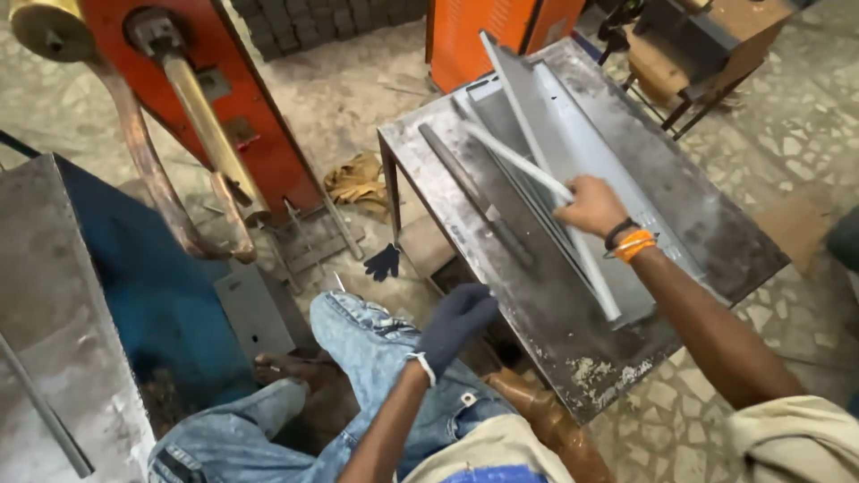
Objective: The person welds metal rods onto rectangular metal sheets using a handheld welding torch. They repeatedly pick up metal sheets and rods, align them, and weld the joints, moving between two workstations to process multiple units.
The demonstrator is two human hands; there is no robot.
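Right hand [591,206], bare, with dark and orange wristbands, is clenched around a long pale metal strip [546,183] that lies slantwise over the steel worktable [716,233]. The strip crosses folded grey sheet-metal panels [582,134] resting on that table; a dark flat bar [474,192] lies on the table just left of the panels. Left hand [455,324], in a dark knit glove, hangs loosely curled and holding nothing, just off the table's near-left edge. A second dark glove [383,261] lies on the floor left of the table.
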